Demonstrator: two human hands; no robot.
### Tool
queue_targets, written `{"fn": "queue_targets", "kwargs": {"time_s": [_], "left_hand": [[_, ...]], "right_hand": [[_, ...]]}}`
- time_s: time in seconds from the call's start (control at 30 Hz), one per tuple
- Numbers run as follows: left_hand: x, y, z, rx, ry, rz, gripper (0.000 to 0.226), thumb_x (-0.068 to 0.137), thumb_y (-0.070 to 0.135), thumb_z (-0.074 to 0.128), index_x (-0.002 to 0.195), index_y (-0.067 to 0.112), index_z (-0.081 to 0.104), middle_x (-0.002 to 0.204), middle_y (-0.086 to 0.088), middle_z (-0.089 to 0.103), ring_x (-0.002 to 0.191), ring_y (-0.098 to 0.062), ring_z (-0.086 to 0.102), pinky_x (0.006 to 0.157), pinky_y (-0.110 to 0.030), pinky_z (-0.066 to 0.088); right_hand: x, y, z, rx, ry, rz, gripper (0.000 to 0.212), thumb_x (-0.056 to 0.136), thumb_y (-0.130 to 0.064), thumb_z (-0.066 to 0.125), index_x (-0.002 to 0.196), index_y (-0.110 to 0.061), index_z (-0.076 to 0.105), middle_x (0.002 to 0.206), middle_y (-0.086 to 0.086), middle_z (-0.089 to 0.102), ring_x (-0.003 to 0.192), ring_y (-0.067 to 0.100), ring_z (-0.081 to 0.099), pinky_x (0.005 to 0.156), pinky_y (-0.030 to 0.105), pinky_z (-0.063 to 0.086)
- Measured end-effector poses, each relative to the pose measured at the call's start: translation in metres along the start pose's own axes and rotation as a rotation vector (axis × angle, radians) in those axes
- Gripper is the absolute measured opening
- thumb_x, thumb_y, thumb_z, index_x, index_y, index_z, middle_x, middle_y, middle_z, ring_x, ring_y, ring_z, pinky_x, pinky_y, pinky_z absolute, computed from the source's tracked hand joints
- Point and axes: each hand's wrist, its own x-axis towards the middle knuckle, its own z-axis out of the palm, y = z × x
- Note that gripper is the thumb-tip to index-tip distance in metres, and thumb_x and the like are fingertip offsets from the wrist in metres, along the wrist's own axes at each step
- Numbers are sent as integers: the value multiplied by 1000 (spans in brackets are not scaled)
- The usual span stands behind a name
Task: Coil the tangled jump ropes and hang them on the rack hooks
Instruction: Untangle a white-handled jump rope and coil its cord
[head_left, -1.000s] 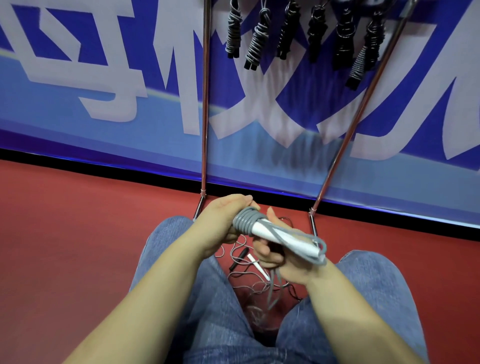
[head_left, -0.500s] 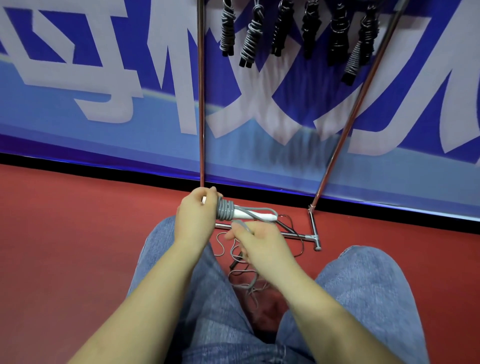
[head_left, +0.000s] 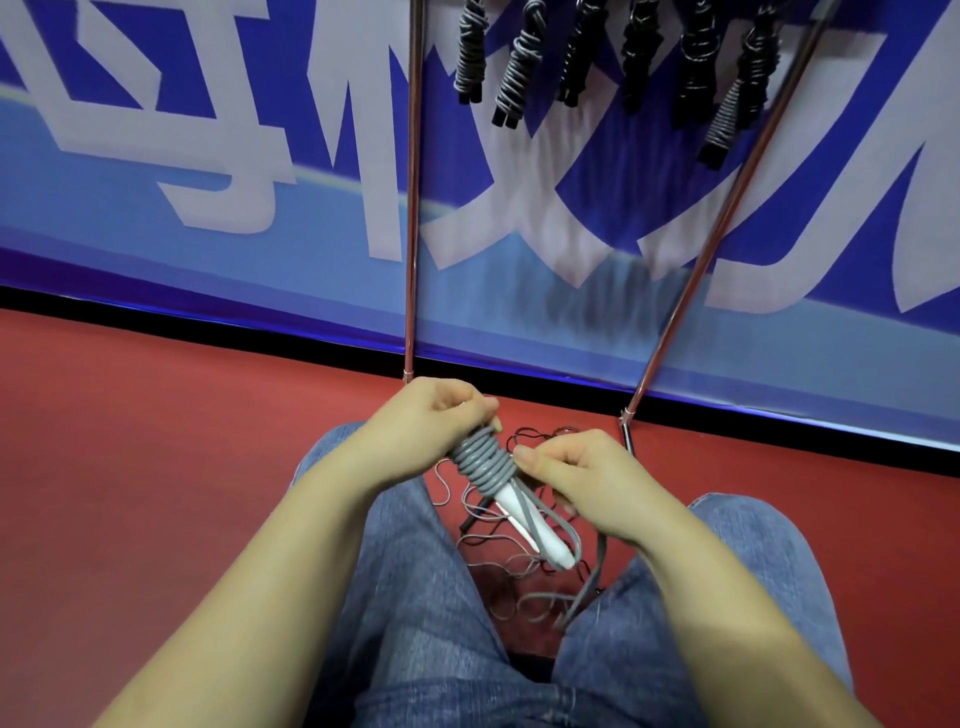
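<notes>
A grey jump rope (head_left: 485, 465) is wound in tight turns around its white handles (head_left: 540, 535), which point down and to the right. My left hand (head_left: 431, 421) grips the upper end of the bundle. My right hand (head_left: 582, 478) pinches the loose grey cord beside the coil; that cord trails down between my knees. A tangle of thin ropes (head_left: 514, 551) lies on the red floor below my hands. The metal rack (head_left: 412, 208) stands against the wall, with several coiled ropes (head_left: 517, 73) hanging at the top.
My knees in blue jeans (head_left: 410, 597) frame the rope pile on both sides. The rack's right pole (head_left: 696, 270) slants down to a foot (head_left: 626, 436) on the floor. A blue and white banner (head_left: 208, 156) covers the wall behind.
The bundle has swung from lying level to pointing down-right, and more grey turns sit on it. My right hand has come up beside the coil with the cord.
</notes>
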Motion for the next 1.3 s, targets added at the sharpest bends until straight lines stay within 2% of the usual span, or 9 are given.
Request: {"fn": "queue_targets", "kwargs": {"time_s": [0.13, 0.3, 0.4, 0.63, 0.83, 1.0, 1.1, 1.2, 1.3], "left_hand": [[-5, 9, 2, -154, 14, 4, 30, 96, 21, 53, 69, 12, 64, 47, 6, 45, 37, -6, 33, 37, -15, 25], [-4, 12, 9, -408, 49, -25, 29, 89, 31, 56, 66, 17, 65, 52, -7, 38, 40, -11, 29, 39, -12, 18], [-3, 17, 17, -552, 106, -80, 32, 98, 24, 44, 72, 13, 58, 39, 3, 30, 30, -5, 17, 38, -9, 12], [3, 14, 25, -460, 438, -84, 35, 97, 17, 47, 65, 14, 59, 38, 7, 38, 31, -6, 25, 36, -16, 19], [10, 1, 9, -126, 696, -3, 34, 97, 21, 48, 67, 19, 63, 59, 5, 58, 56, -9, 49, 60, -29, 39], [8, -7, 4, 76, 667, -37, 32, 95, 31, 49, 67, 27, 61, 69, 3, 65, 73, -23, 60, 67, -33, 43], [7, -10, 1, 45, 588, -3, 31, 86, 42, 46, 66, 27, 63, 73, -2, 68, 75, -25, 62, 71, -35, 47], [7, -5, 1, 26, 455, 40, 31, 94, 32, 53, 67, 23, 65, 63, 6, 63, 63, -13, 55, 64, -28, 43], [4, 6, 0, -125, 290, 71, 32, 98, 20, 50, 70, 15, 65, 53, 12, 54, 47, -1, 43, 49, -15, 34]], "right_hand": [[-1, -6, 4, 284, -15, 14, 43, 84, -42, 54, 54, -11, 60, 47, 2, 45, 44, 12, 35, 47, 23, 29], [1, -2, 16, 860, -21, 244, 36, 95, -28, 46, 63, -12, 52, 42, -2, 47, 34, 8, 43, 39, 18, 38], [4, -12, 24, 1172, -71, 191, 44, 96, -37, 35, 60, -13, 43, 38, -3, 33, 29, 5, 29, 34, 16, 23], [5, -22, 35, 709, 190, 186, 40, 99, -19, 33, 67, -8, 53, 45, -3, 40, 35, 8, 29, 38, 19, 23], [-3, -26, 36, 437, 175, 61, 33, 98, -24, 47, 78, -11, 69, 46, -7, 42, 37, 5, 35, 40, 17, 30], [-4, -23, 19, 14, 326, -184, 20, 85, -24, 67, 72, -9, 68, 51, -8, 43, 49, 4, 34, 51, 25, 29], [-3, -26, 4, -67, 369, -208, 8, 83, -25, 69, 77, -27, 72, 64, -13, 64, 63, 1, 56, 59, 14, 39], [-1, -21, -8, 26, 437, -202, 16, 81, -22, 71, 73, -36, 71, 77, -18, 70, 79, -2, 63, 71, 11, 45], [3, -16, -13, 12, 420, -141, 17, 80, -32, 71, 63, -32, 69, 66, -8, 67, 62, 1, 57, 61, 16, 42]]}}
